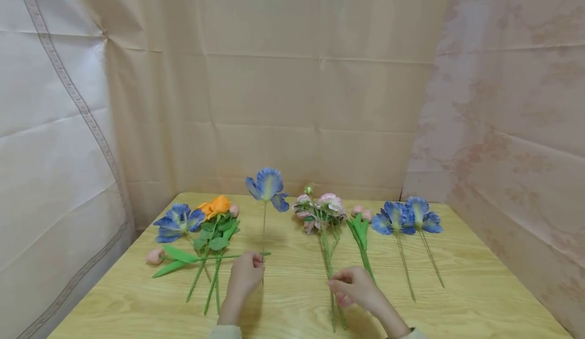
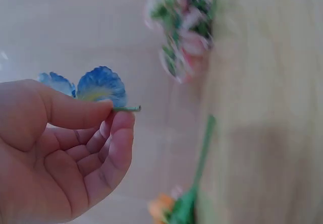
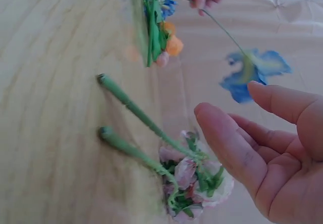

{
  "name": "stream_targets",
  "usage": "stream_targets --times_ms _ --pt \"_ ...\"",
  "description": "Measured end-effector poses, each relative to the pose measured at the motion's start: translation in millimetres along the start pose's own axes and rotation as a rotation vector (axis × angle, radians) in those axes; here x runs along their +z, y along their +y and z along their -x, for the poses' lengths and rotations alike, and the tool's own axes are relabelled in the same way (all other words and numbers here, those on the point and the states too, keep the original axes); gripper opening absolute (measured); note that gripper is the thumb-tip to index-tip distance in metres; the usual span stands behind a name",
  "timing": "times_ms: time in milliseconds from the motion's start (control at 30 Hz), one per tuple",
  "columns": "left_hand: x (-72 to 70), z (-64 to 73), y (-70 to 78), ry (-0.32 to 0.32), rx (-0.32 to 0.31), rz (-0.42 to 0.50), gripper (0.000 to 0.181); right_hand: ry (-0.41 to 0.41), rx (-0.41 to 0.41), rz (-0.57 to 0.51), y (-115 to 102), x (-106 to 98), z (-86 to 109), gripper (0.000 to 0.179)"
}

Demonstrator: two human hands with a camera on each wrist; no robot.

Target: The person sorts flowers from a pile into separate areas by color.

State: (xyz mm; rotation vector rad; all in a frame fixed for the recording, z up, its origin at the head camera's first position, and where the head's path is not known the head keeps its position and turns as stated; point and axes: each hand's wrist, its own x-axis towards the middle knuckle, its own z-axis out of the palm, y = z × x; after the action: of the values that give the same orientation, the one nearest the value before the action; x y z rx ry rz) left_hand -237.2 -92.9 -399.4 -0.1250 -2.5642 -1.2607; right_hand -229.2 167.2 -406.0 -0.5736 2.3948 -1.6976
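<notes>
My left hand (image 1: 247,274) pinches the thin stem of a blue artificial iris (image 1: 269,184) between thumb and fingers. That bloom stands upright above the tabletop, and in the left wrist view the cut stem end (image 2: 135,108) pokes out past the fingertips. My right hand (image 1: 361,289) hovers by the lower stems of the pink peonies (image 1: 330,206). In the right wrist view its thumb and index finger are parted, with nothing between them. The peonies lie on the table, their two thick green stems (image 3: 133,105) pointing toward me.
Left on the wooden table (image 1: 151,308) lie a blue iris (image 1: 175,223), an orange flower (image 1: 216,206) and a pink tulip (image 1: 180,259) lying crosswise over other stems. Right of the peonies are pink tulips with green leaves (image 1: 359,232) and two blue irises (image 1: 394,218). Cloth (image 1: 311,90) hangs behind.
</notes>
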Motion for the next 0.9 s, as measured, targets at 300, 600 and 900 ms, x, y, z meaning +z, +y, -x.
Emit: stream_targets --times_ms 300,600,900 --pt "9.9 15.3 38.9 -0.111 0.246 0.030 0.008 0.056 -0.058 -0.088 -19.4 5.1 -3.5 0.034" --pt "32.0 27.0 64.8 -0.328 0.317 0.104 0.011 0.090 -0.142 -0.121 -37.1 18.7 -4.1 0.034" --pt "43.4 31.8 70.0 -0.337 0.343 0.073 0.013 0.121 -0.182 -0.113 -37.4 21.9 -2.3 0.019"
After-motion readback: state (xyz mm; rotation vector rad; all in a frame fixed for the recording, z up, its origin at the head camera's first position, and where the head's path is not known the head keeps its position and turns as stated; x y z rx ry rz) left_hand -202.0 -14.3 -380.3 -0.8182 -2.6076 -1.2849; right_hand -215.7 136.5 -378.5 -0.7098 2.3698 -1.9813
